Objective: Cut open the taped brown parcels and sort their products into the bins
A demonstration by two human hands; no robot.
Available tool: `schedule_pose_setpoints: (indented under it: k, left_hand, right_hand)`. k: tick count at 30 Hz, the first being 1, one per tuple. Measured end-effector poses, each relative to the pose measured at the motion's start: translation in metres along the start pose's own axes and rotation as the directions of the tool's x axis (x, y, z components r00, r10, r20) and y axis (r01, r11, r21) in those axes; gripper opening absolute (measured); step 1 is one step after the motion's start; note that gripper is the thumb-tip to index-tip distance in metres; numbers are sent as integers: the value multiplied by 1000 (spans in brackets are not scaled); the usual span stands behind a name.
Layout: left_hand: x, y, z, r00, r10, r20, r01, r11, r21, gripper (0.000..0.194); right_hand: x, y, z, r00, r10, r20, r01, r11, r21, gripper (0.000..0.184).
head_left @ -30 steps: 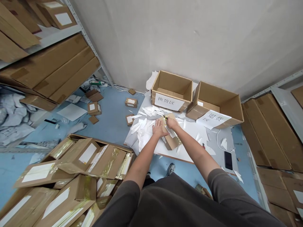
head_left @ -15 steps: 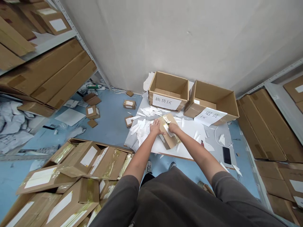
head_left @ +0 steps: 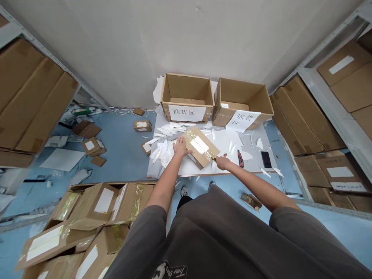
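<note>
A taped cardboard box (head_left: 212, 148) with a white label lies at an angle on the work table. My left hand (head_left: 180, 146) rests on its left side, fingers spread, thumb along the near edge. At the box's lower right corner my right hand (head_left: 222, 162) is closed around a small utility knife (head_left: 214, 159), its blade end touching the taped top. A dark line runs along the seam across the label. To the right of that hand a red and black utility knife (head_left: 240, 159) lies on the table.
Two open cartons with handwritten signs, a left carton (head_left: 171, 101) and a right carton (head_left: 263, 104), stand behind. Paper scraps (head_left: 162, 153) litter the table's left. A phone (head_left: 266, 159) lies at right. A large bin of parcels (head_left: 104, 199) sits lower left; shelves flank both sides.
My right hand has moved with the knife from the middle of the box down to its lower right corner. My left hand still holds the box's left side. The view has shifted right.
</note>
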State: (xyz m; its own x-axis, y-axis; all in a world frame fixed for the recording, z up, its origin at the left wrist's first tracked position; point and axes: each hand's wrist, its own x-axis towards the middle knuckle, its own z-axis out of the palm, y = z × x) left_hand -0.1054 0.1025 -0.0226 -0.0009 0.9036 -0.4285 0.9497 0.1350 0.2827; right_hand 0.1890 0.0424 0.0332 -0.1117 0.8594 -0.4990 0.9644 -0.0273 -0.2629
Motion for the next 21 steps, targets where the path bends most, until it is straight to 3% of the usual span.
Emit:
schedule_pose_setpoints:
  k: [4, 8, 12, 15, 16, 18, 19, 21]
  left_hand:
    - [-7, -1, -5, 1000, -13, 24, 11, 997, 76, 135]
    - [-13, 2, -12, 999, -30, 36, 24, 985, 169, 133]
    - [-18, 13, -16, 998, -58, 20, 53, 981, 185, 127]
    - [-24, 30, -15, 994, -51, -99, 67, 983, 169, 111]
    - [-26, 37, -15, 990, 2, -140, 22, 985, 171, 101]
    - [-29, 55, -15, 963, 227, -146, -196, 960, 199, 83]
    - [-29, 65, -16, 924, 371, -95, -345, 913, 216, 78]
    - [-28, 87, -18, 804, 590, 73, -589, 775, 228, 78]
  right_hand:
    - [-18, -8, -2, 986, 24, 164, 0, 989, -149, 30]
    - [-41, -11, -4, 982, 15, 188, 30, 971, -236, 38]
    - [-66, 21, -9, 981, 40, 192, 16, 960, -281, 34]
    - [-71, 52, -15, 987, 114, 110, -87, 971, -223, 30]
    - [-69, 60, -17, 989, 135, 67, -122, 977, -172, 31]
    - [-62, 70, -20, 988, 152, -17, -152, 988, -39, 34]
    - [-58, 72, -20, 987, 152, -48, -150, 988, 42, 34]
    - [-49, 72, -20, 985, 155, -80, -133, 964, 231, 31]
